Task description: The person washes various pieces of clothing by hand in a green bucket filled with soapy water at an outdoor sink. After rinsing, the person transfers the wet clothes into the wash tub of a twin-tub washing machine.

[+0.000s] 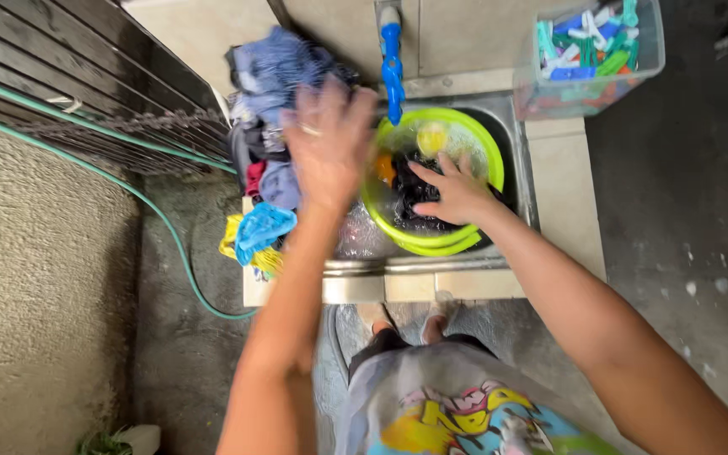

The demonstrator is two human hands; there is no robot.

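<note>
Seen from above, the person stands at a metal sink set in a tiled table, with a green basin sitting inside it. The right hand is pressed down into the basin, fingers spread and curled over a dark wet garment, grasping it against the basin's bottom, probably so the cloth stays under the soapy water. The left hand is raised above the sink's left edge, blurred, with fingers spread; it looks released and empty, though the blur makes that hard to confirm. It hovers just beside a pile of clothes heaped on the table to the left of the sink, blue and dark pieces on top, with a bright blue cloth and a yellow one hanging over the front edge. The pile lies close by the basin, within easy reach. A blue tap points down over the basin's rim. On the table at the far right stands a clear box of coloured clothes pegs, well apart from the water. A green hose runs across the ground to the left.
</note>
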